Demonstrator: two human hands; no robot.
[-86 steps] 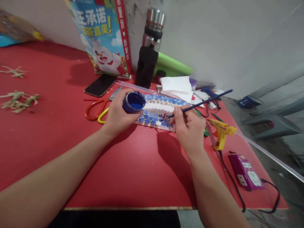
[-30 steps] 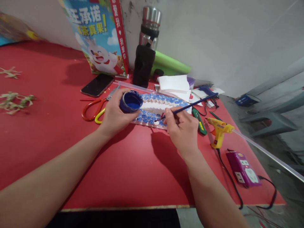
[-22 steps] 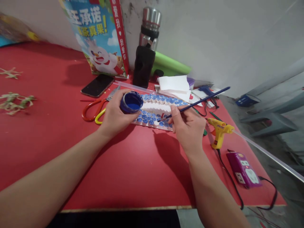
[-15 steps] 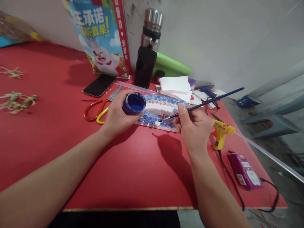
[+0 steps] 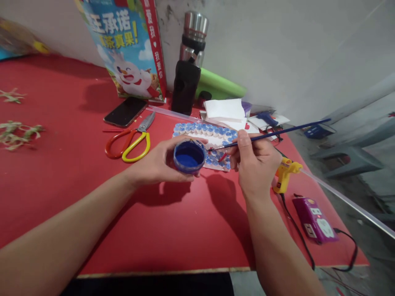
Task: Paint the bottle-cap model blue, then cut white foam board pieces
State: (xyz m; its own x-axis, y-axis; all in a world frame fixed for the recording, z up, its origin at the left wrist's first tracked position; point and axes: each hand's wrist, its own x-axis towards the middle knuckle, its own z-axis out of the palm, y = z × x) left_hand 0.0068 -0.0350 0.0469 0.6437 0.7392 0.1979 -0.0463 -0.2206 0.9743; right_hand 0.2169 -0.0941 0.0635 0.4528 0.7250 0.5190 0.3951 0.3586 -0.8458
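My left hand (image 5: 160, 162) is wrapped round a small jar of blue paint (image 5: 189, 157), held tilted over the red table with its open mouth toward me. In my right hand (image 5: 256, 158) is a thin blue paintbrush (image 5: 277, 133), pinched between thumb and fingers. Its dark tip is just right of the jar's rim. Beneath and behind both hands lies a white board (image 5: 212, 142) edged with rows of small rounded pieces, most of them painted blue. A small red piece (image 5: 222, 157) shows on it near the right fingers. The jar hides the board's near left part.
Left of the jar lie scissors (image 5: 135, 142) with red and yellow handles and a phone (image 5: 125, 112). A steel bottle (image 5: 189, 61) and a printed bag (image 5: 126, 49) stand behind. To the right are a yellow glue gun (image 5: 284, 174) and a purple power box (image 5: 314, 220) with cords.
My left hand has brought the paint jar right and nearer to me, uncovering the scissors. The brush tip has lifted from the blue pieces to beside the jar's rim.
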